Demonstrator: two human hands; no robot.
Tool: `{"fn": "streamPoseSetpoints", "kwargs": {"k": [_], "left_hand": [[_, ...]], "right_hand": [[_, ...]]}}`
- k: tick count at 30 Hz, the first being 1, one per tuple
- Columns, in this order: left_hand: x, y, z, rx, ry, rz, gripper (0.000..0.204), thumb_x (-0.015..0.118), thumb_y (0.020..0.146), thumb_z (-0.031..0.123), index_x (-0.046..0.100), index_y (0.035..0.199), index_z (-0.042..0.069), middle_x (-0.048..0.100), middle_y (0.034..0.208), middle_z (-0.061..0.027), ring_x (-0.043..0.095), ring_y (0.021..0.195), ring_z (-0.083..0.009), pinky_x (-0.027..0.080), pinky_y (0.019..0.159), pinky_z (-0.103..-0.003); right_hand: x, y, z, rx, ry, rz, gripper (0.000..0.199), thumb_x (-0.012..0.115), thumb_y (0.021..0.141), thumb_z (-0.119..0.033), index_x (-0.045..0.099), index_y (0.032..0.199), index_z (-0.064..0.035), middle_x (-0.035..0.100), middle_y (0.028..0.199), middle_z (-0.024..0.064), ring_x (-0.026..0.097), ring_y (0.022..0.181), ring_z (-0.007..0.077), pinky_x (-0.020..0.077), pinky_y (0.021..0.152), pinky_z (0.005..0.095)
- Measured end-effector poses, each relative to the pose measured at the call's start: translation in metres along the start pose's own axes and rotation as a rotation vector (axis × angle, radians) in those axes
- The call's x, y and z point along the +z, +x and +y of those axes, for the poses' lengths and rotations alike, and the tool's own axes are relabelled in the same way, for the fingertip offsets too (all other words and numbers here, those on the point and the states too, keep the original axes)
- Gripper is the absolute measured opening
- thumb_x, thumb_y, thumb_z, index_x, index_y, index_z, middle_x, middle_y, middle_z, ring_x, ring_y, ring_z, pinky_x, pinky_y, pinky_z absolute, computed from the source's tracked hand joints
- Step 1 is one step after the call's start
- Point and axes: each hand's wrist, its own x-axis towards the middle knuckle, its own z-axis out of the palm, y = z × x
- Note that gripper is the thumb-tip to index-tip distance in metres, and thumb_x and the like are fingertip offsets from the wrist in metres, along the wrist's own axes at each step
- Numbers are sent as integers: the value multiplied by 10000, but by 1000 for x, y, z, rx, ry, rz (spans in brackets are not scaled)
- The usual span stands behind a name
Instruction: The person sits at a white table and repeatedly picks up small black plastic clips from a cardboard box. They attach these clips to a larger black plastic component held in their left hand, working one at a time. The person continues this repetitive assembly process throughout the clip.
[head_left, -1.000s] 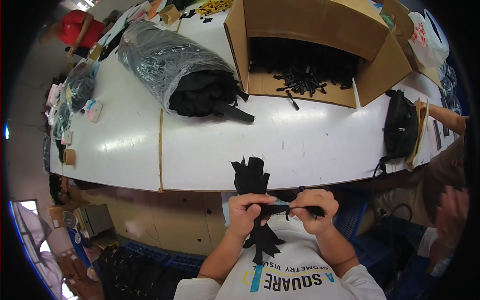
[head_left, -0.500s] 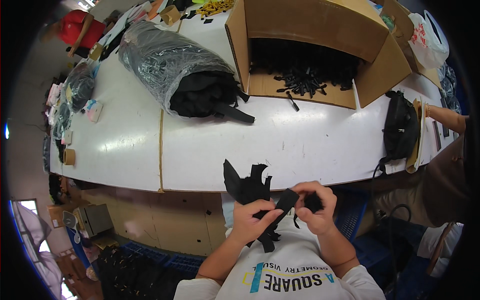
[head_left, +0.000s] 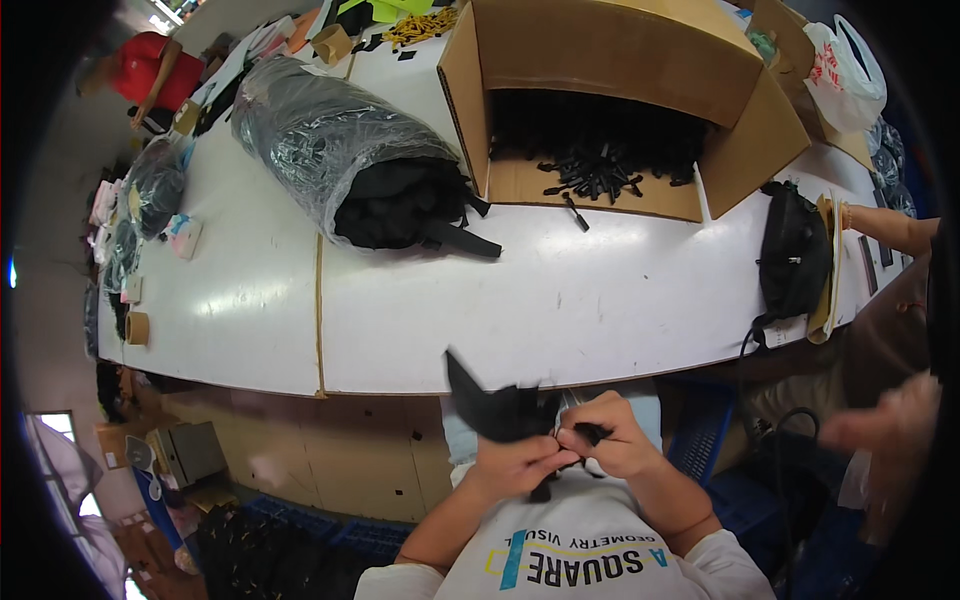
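Both of my hands are close to my chest, just below the near edge of the white table (head_left: pixel 420 320). My left hand (head_left: pixel 515 462) grips a bunch of black strap pieces (head_left: pixel 495 405) that fan upward and to the left. Touching it on the right, my right hand (head_left: pixel 610 445) pinches a small black part (head_left: pixel 592 434) against the same bunch. A short black end hangs down below my left hand.
A large open cardboard box (head_left: pixel 610 60) holding several loose black parts lies on the far side of the table. A plastic-wrapped roll of black material (head_left: pixel 345 165) lies left of it. A black bag (head_left: pixel 792 250) sits at the right, near another person's arm (head_left: pixel 890 225).
My hands have come closer together and lower toward my chest. The black strap bunch has swung from upright to leaning left.
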Motion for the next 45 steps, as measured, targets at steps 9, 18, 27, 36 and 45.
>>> {"fn": "streamPoseSetpoints", "kwargs": {"k": [9,18,27,36,45], "left_hand": [[-2,3,-9,-161,-227,81,165,759,700,29,647,803,-34,658,795,-118,615,699,-147,485,651,-247],[-1,-5,-15,-220,-24,345,127,675,716,-78,670,834,-32,673,792,-93,623,719,-128,480,686,-234],[-18,-8,-21,-229,-16,400,86,697,707,6,640,765,-22,648,738,-81,590,669,-115,464,643,-231],[-28,-13,-26,-243,-24,450,96,695,704,2,599,709,-8,633,746,-93,578,660,-125,462,637,-245],[-27,-15,-32,-233,-57,375,97,678,706,-31,583,709,-14,638,766,-124,619,705,-152,490,659,-264]], "right_hand": [[19,4,-15,29,84,343,152,590,862,-61,580,730,14,522,521,10,418,436,45,320,423,205],[0,29,-15,24,-535,121,99,628,765,-64,570,733,10,529,530,96,470,432,149,384,461,267],[-69,139,-10,60,-1105,511,244,662,797,-210,591,935,-22,616,690,170,618,673,328,464,591,396],[-100,194,31,206,-1496,384,325,613,740,-72,502,1042,-29,628,843,211,606,828,396,476,717,468],[-99,144,14,-183,-1012,528,151,614,743,-9,545,877,5,603,644,121,602,607,232,443,559,364]]}}
